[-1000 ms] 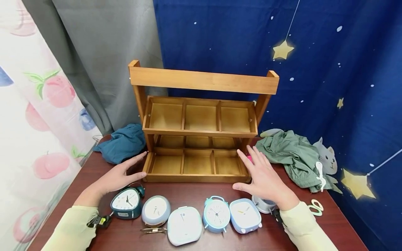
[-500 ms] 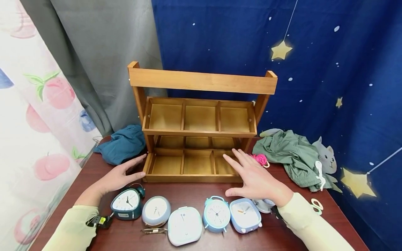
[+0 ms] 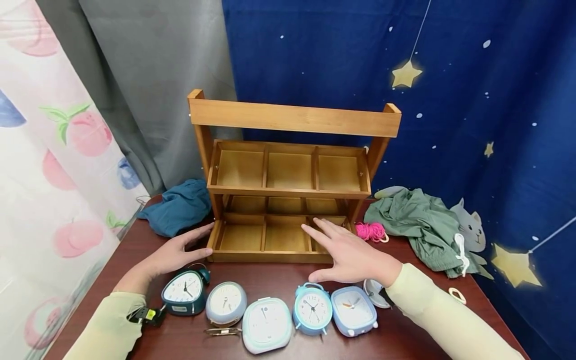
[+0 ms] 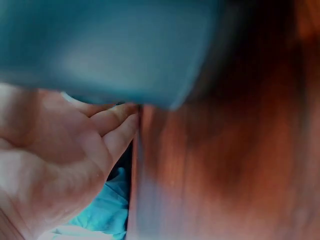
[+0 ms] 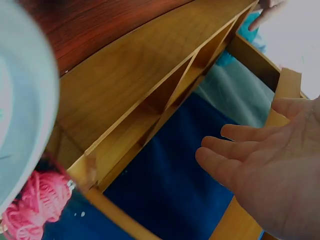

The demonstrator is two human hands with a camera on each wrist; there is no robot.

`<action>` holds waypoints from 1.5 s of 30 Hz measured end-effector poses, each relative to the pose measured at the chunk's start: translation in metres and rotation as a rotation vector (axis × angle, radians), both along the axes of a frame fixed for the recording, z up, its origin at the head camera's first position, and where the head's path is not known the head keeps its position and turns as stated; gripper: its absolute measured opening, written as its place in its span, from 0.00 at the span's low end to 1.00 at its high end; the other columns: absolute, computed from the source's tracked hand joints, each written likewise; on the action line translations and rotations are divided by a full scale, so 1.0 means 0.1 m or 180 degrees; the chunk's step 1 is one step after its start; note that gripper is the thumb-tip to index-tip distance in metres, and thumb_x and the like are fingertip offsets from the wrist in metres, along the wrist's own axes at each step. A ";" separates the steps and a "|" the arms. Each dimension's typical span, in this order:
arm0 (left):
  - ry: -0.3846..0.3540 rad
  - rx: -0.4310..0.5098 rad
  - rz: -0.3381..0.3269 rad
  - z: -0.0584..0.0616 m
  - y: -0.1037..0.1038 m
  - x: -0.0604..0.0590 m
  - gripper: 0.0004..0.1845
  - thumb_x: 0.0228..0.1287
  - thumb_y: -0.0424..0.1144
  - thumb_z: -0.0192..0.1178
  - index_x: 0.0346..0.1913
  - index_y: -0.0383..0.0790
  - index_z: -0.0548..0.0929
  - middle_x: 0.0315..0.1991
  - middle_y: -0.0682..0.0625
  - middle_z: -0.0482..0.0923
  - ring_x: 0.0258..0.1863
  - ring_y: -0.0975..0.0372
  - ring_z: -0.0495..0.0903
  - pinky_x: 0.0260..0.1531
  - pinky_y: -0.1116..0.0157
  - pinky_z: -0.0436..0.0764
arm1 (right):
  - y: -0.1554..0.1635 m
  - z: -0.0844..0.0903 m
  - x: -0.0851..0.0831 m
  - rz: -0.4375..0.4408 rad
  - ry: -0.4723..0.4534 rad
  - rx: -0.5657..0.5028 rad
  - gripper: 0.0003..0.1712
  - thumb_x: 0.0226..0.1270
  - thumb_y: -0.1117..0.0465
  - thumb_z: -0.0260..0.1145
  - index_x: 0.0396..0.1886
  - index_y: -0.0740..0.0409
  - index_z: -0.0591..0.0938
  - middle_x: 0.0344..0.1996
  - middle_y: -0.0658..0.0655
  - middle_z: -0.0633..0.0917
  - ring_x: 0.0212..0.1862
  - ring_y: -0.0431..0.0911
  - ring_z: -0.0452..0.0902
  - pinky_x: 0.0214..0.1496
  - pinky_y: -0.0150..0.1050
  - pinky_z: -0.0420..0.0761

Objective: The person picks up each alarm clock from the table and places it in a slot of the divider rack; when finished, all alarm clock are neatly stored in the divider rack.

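Not much readable text here, just clock dials

The dark teal alarm clock and the round light-blue twin-bell alarm clock both have a ring of hour numerals on their faces, but they're too small to actually make out. The other three clocks look like they only have plain marks. No brand names or labels legible anywhere.

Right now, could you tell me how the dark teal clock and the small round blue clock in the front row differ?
The dark teal clock is deep green-blue with a rounded-triangle body; the small round blue clock is pale blue and circular. The teal one stands at the row's left end, beside the left hand; the blue one stands further right, near the right hand. Both have white dials, face up and forward, and stand on the table.
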State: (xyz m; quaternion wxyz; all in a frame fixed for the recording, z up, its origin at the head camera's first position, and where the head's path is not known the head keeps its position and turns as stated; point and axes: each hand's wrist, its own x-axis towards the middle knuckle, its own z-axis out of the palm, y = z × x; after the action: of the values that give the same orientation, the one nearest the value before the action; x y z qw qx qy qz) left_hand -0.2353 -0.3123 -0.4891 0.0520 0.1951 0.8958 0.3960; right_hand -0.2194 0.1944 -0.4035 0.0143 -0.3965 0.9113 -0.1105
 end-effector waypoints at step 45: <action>-0.0170 -0.0150 0.0127 -0.02 0.04 0.02 0.39 0.81 0.58 0.67 0.87 0.48 0.70 0.83 0.36 0.68 0.80 0.37 0.69 0.71 0.30 0.72 | -1.43 -0.14 0.16 0.0947 -0.0899 0.0141 0.62 0.72 0.20 0.65 0.94 0.41 0.54 0.83 0.49 0.70 0.81 0.40 0.67 0.78 0.43 0.75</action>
State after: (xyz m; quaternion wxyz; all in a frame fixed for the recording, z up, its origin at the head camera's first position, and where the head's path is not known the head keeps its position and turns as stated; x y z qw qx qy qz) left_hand -0.2331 -0.3080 -0.4908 0.0726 0.1652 0.9069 0.3808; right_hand -0.2036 0.0516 -0.4178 0.1669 -0.5068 0.8338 -0.1416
